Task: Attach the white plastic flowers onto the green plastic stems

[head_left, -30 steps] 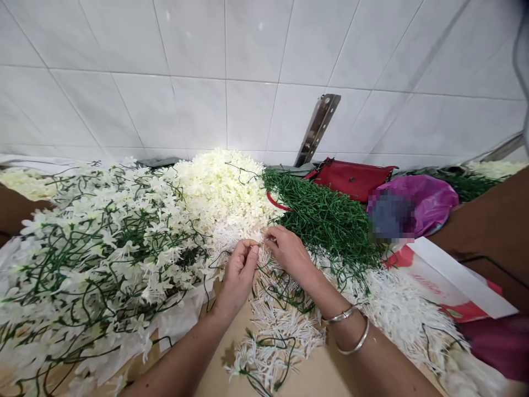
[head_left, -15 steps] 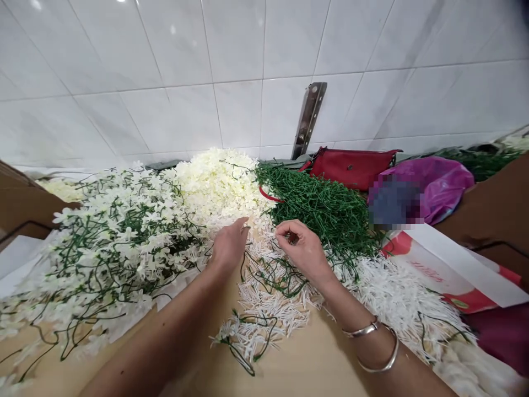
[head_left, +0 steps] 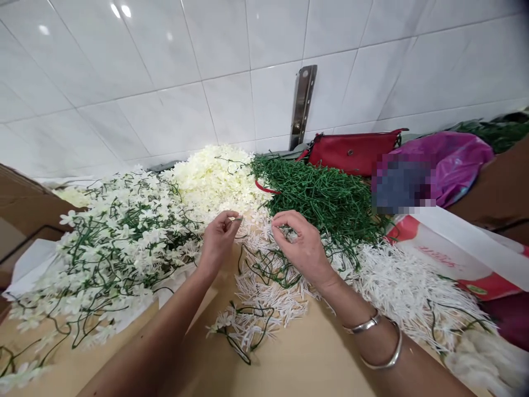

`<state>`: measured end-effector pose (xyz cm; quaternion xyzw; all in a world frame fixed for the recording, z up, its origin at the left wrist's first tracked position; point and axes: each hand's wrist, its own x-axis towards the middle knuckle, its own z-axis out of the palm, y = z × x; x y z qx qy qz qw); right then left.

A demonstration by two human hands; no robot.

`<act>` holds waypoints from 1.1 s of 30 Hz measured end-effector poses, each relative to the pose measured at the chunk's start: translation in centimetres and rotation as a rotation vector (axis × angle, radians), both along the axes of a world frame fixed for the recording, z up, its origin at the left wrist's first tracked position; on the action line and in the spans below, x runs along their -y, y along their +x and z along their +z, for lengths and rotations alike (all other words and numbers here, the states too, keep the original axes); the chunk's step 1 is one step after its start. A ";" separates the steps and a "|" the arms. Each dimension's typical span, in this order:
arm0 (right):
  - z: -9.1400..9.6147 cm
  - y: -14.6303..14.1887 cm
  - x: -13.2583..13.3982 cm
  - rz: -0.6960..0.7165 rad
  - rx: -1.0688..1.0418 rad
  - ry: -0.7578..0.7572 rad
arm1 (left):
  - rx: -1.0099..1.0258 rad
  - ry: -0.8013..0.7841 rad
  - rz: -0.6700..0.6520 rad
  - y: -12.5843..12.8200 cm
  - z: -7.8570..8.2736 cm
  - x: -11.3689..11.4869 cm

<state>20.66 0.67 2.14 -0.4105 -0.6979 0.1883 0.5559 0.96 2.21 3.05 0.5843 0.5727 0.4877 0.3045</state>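
My left hand (head_left: 219, 240) is closed in a pinch, a bit of green plastic stem (head_left: 238, 219) showing at its fingertips. Facing it across a small gap, my right hand (head_left: 303, 245) has thumb and forefinger curled together; a tiny pale bit may be at the tips, too small to name. Under and between the hands lie white stamen-like pieces (head_left: 273, 309) with loose green stems among them. Beyond are a heap of cream petals (head_left: 215, 176) and a pile of green stems (head_left: 322, 196). Left of my left hand, white artificial flowers (head_left: 136, 231) on green stems are heaped up.
More white pieces (head_left: 405, 286) spread at the right beside a red and white bag (head_left: 450, 253). A red purse (head_left: 351, 151) and a purple plastic bag (head_left: 458, 160) sit at the back right. Cardboard (head_left: 25, 204) stands at the left; a tiled wall (head_left: 165, 66) closes off the back.
My left hand has turned and drawn slightly left, so its pinch and the green stem bit now show. My right hand has shifted only a little. The camera view has tilted slightly.
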 end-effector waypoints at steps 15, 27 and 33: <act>-0.7 -1.2 0.6 -0.011 -0.239 -0.311 | 0.470 -0.218 0.020 0.6 -1.4 1.6; -0.9 -0.9 0.2 -0.013 -0.336 -0.423 | 0.366 -0.129 -0.060 0.8 -3.2 2.4; -1.3 -1.1 0.2 -0.005 -0.397 -0.455 | 0.331 -0.140 -0.077 1.0 -3.4 2.3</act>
